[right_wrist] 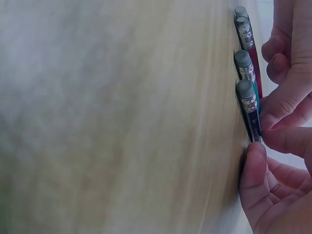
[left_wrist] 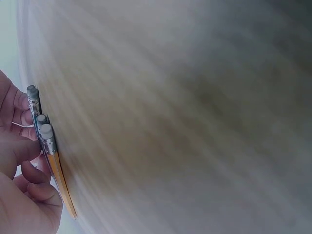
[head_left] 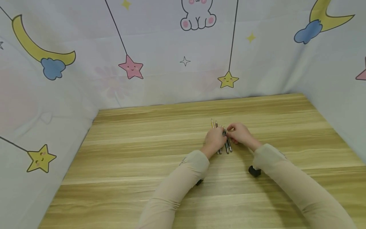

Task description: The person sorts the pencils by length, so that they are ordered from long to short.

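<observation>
Several pencils lie side by side on the wooden table, eraser ends toward me. At the right of the row is a dark pencil (head_left: pixel 230 147), its grey eraser (right_wrist: pixel 245 88) close up in the right wrist view. My right hand (head_left: pixel 241 133) pinches it between thumb and forefinger. Reaching across the row, my left hand (head_left: pixel 215 139) has thumb and finger together on the same pencil, its other fingers curled. A yellow pencil (left_wrist: pixel 59 180) lies at the row's left. Between them are a teal pencil (right_wrist: pixel 245 64) and a red one (right_wrist: pixel 254 58). The left hand hides the pencils' middles.
The wooden table (head_left: pixel 137 152) extends around the pencils on all sides. A pale cloth (head_left: pixel 160 79) printed with stars and moons hangs behind and beside it. A black piece (head_left: pixel 254 171) shows under the right sleeve, a smaller one (head_left: pixel 199 182) under the left.
</observation>
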The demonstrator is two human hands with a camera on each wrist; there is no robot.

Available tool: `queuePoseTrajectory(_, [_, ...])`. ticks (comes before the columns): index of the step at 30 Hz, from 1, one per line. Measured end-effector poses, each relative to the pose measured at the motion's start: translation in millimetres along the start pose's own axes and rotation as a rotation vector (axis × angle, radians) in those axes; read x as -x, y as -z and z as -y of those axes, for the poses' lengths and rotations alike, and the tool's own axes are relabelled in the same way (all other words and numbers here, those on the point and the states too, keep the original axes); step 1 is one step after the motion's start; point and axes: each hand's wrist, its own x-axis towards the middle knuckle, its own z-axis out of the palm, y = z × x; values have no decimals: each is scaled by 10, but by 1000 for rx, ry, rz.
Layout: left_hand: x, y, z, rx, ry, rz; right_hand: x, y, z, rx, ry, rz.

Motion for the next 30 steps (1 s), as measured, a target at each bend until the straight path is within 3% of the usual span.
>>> queuePoseTrajectory(12, [1,-13,4,15,19,-6,58,9,29,-47,-71,39])
queuePoseTrajectory(22, [-11,18,33,41,11,-9,64,18,-6,-105,-79,41])
queuePoseTrajectory(30, [74,152,276,173,-57,-7,160,169,-57,-178,-47,56])
